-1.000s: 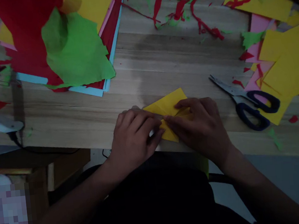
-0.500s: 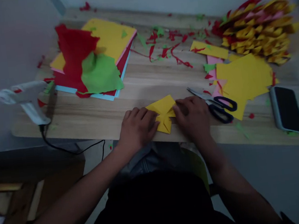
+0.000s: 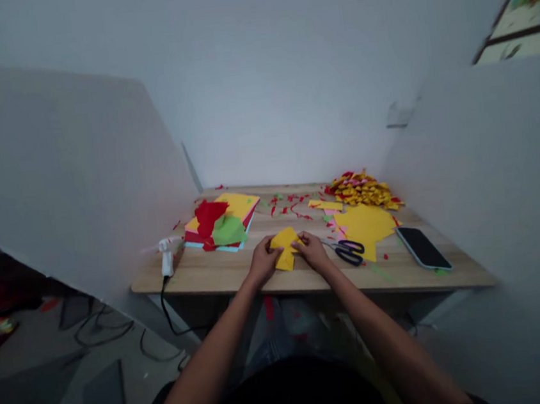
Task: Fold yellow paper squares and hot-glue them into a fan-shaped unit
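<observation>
A folded yellow paper (image 3: 285, 249) lies near the front edge of a wooden table (image 3: 220, 275). My left hand (image 3: 263, 262) pinches its left side with curled fingers. My right hand (image 3: 312, 251) pinches its right side the same way. Both hands look small and far off in the head view, so the exact fold under the fingers is hard to read.
Black-handled scissors (image 3: 347, 251) lie just right of my right hand, with yellow sheets (image 3: 366, 223) and a phone (image 3: 421, 248) beyond. A stack of coloured paper (image 3: 221, 221) sits left, a white glue gun (image 3: 165, 254) at the left edge, a heap of folded pieces (image 3: 362, 188) at the back. White partitions flank the table.
The view has drawn far back and tilted up, so the whole table and walls show. Both hands stay on the yellow paper at the front edge.
</observation>
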A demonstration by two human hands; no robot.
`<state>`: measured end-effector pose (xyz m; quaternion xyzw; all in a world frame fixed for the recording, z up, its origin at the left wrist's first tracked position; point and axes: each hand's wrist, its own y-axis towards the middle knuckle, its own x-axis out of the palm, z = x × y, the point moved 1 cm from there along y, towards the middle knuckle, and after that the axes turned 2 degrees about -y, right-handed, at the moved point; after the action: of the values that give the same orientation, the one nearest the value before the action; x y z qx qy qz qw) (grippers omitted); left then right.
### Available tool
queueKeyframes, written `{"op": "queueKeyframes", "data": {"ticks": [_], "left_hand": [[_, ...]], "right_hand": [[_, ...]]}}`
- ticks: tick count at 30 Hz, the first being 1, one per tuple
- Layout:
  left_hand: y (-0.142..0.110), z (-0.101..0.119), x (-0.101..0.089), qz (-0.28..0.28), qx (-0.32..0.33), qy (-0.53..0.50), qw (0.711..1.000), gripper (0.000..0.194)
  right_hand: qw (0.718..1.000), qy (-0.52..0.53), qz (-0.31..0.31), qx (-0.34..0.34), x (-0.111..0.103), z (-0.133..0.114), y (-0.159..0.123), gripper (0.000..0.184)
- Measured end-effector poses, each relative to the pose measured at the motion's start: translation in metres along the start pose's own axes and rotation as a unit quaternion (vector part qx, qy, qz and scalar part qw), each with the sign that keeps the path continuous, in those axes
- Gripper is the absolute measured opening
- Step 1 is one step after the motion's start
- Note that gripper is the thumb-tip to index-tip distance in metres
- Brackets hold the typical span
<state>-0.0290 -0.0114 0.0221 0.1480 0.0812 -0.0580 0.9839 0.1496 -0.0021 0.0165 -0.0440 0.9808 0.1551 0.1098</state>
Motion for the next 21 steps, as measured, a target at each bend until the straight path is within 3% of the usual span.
{"op": "queueKeyframes", "data": {"ticks": [4, 8, 13, 21], "left_hand": [[0.003, -0.005, 0.007, 0.013, -0.009, -0.086, 0.996, 0.031], [0.006, -0.01, 0.015, 0.068, -0.025, -0.144, 0.987, 0.033], [0.011, -0.014, 0.019, 0.125, -0.037, -0.178, 0.975, 0.034], [0.006, -0.015, 0.016, 0.121, -0.035, -0.191, 0.973, 0.036]], "right_hand": [[0.998, 0.054, 0.014, 0.016, -0.002, 0.01, 0.001, 0.031], [0.995, 0.077, 0.036, 0.05, -0.004, 0.019, 0.003, 0.034], [0.995, 0.071, 0.017, 0.074, 0.0, 0.021, 0.006, 0.033], [0.997, 0.032, 0.016, 0.071, -0.002, 0.019, -0.001, 0.035]]}}
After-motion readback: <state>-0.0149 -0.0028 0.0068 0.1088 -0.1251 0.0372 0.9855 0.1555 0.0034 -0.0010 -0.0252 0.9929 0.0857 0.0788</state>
